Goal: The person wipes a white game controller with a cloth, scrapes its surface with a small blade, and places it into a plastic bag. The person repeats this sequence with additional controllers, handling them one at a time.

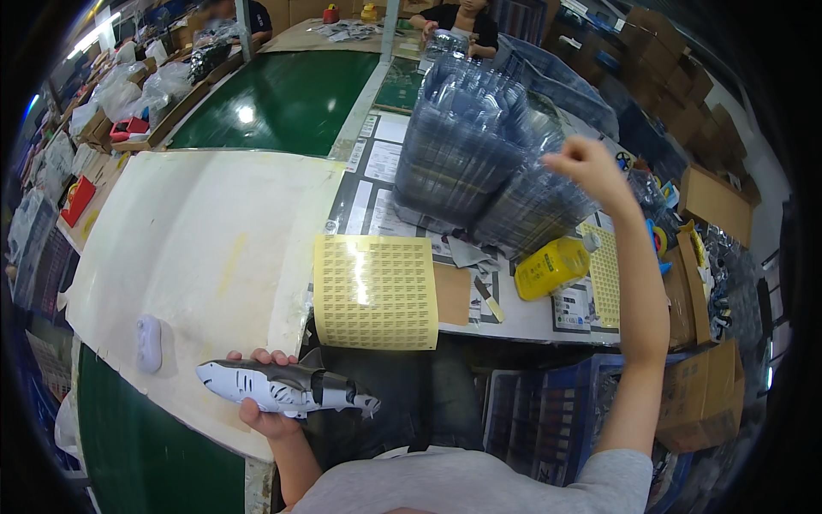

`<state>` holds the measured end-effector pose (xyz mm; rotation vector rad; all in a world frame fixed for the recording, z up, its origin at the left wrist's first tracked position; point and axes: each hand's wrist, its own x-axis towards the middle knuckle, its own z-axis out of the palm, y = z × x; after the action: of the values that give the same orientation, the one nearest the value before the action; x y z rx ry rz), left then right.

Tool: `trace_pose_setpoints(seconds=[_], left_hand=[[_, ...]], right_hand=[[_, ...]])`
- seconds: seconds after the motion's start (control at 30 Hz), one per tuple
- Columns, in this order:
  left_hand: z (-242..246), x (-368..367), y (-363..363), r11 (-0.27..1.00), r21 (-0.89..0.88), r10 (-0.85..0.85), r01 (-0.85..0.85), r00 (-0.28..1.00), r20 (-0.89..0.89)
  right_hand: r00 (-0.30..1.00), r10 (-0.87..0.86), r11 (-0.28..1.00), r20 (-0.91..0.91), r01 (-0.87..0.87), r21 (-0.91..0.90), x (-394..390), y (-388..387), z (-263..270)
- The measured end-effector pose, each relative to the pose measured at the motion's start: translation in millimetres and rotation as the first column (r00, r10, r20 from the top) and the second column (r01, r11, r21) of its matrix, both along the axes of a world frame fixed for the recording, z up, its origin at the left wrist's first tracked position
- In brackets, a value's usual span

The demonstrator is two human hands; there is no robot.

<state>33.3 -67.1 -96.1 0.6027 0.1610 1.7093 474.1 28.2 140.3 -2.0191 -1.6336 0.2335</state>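
Observation:
A grey and white toy shark [276, 385] lies on its side in my left hand [266, 411], fingers over its upper edge and thumb below. My right hand [581, 167] is raised at the right, its fingers curled, near the stacked clear plastic trays [462, 148]; whether it holds anything small cannot be told. A sheet of yellow printed stickers [376, 292] lies at the table's near edge. To its right are a brown card [451, 294], a knife with a pale handle [490, 300], a grey cloth [472, 254] and a bottle of yellow liquid [553, 268]. A pale lilac controller [149, 344] rests at the left.
A green conveyor belt [276, 96] runs beyond the white covered surface [186, 225]. Blue plastic crates [539, 411] and cardboard boxes [700, 395] stand at the right. Two other people sit at the far end, one a person in a dark top [456, 22] handling clear plastic.

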Motion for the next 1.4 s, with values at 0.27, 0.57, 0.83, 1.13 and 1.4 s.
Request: trace_pose_setpoints(seconds=[0.27, 0.57, 0.83, 1.13, 1.4], left_hand=[[-10.8, -25.3, -15.4, 0.982, -0.145, 0.115, -0.118, 0.993, -0.025], [30.3, -12.6, -24.4, 0.995, -0.077, 0.058, -0.065, 0.994, -0.090], [26.0, -34.7, -13.5, 0.913, -0.405, 0.007, -0.056, 0.993, -0.121], [2.4, 11.6, 6.1, 0.937, -0.232, -0.331, 0.263, 0.879, -0.343], [19.5, 18.5, -9.2, 0.861, -0.455, -0.425, 0.227, 0.812, -0.399]], right_hand=[[0.500, 0.705, 0.484, -0.503, 0.180, 0.856, -76.2, -35.6, 9.3], [-0.389, 0.153, 0.947, -0.908, -0.206, 0.248, -342.1, -8.5, -239.1], [0.128, -0.018, 0.431, -0.992, -0.894, -0.123, -256.0, -75.1, -174.5], [0.127, 0.006, 0.651, -0.992, -0.754, -0.093, -222.4, -101.0, -158.8], [-0.224, -0.234, 0.672, -0.946, -0.740, 0.009, -226.8, -106.5, -202.4]])
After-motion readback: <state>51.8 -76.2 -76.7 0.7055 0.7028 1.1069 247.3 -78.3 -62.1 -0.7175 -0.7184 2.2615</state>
